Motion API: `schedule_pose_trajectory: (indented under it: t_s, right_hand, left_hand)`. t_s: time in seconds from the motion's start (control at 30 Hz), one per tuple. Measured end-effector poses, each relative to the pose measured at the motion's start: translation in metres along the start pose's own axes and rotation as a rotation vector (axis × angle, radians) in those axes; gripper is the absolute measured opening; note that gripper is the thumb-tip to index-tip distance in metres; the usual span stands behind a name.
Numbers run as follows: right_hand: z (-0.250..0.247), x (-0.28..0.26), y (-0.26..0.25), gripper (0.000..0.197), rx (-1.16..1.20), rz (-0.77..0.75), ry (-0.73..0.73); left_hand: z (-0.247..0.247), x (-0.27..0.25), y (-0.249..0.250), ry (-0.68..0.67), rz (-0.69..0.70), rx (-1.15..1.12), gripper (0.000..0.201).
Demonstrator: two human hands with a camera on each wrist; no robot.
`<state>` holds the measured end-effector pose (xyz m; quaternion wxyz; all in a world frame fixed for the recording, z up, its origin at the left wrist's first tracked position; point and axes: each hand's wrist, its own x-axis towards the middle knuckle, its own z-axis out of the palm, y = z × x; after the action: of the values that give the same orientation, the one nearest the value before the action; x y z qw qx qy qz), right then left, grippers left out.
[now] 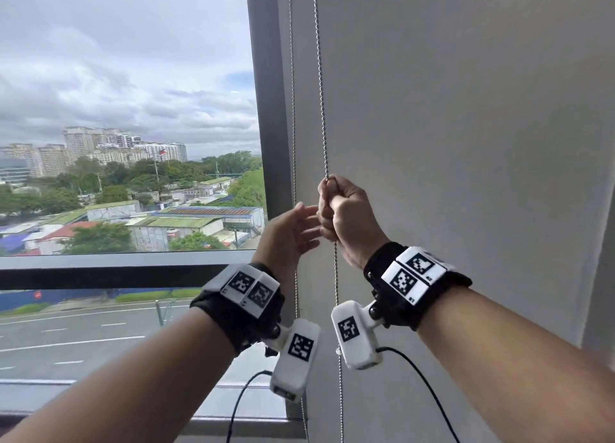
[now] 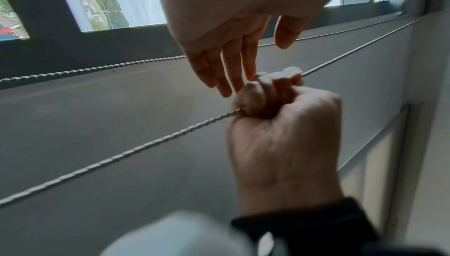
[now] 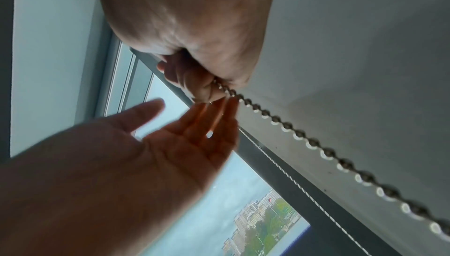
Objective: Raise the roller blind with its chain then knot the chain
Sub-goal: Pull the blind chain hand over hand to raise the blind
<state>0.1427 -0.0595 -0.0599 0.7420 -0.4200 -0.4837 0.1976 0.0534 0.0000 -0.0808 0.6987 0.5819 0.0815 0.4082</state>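
Note:
A metal bead chain hangs in two strands in front of a grey roller blind [image 1: 466, 126]. My right hand [image 1: 336, 206] is a fist round the nearer strand [image 1: 321, 86], which runs taut above it and hangs on below the wrist. In the right wrist view the beads [image 3: 299, 135] leave the curled fingers [image 3: 202, 85]. My left hand [image 1: 294, 226] is beside it on the left, fingers straight, tips touching the fist [image 2: 270, 94], holding nothing. The other strand [image 1: 293, 109] hangs free by the window frame, passing behind the left hand.
A dark window frame post [image 1: 266, 93] stands left of the blind, with glass and a city view beyond. A horizontal rail [image 1: 116, 269] and sill [image 1: 100, 392] run below. Black cables [image 1: 239, 406] dangle from the wrist cameras.

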Motion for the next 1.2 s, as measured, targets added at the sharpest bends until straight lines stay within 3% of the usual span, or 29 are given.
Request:
schedule_pose_trajectory:
  t_s: [0.2, 0.33, 0.5, 0.67, 0.9, 1.2]
  right_hand:
    - [-0.001, -0.017, 0.023, 0.039, -0.007, 0.045, 0.011]
    - [-0.006, -0.033, 0.041, 0.027, -0.068, 0.081, -0.02]
    - [-0.013, -0.053, 0.072, 0.036, -0.165, 0.024, -0.012]
    - [-0.02, -0.05, 0.088, 0.051, -0.123, 0.048, -0.042]
    - [-0.029, -0.041, 0.069, 0.033, -0.08, 0.138, -0.147]
    - [-0.017, 0.013, 0.007, 0.028, -0.132, -0.065, -0.104]
  left_hand:
    - [0.02, 0.013, 0.035, -0.052, 0.047, 0.013, 0.038]
    - [0.029, 0.02, 0.037, -0.063, 0.045, 0.043, 0.04]
    - [0.035, 0.025, 0.028, -0.061, 0.033, 0.012, 0.04]
    - [0.035, 0.027, 0.015, 0.029, 0.126, 0.045, 0.037]
    - [0.034, 0.025, 0.012, 0.072, 0.145, 0.09, 0.037]
    - [0.02, 0.015, -0.004, 0.085, 0.158, 0.081, 0.04]
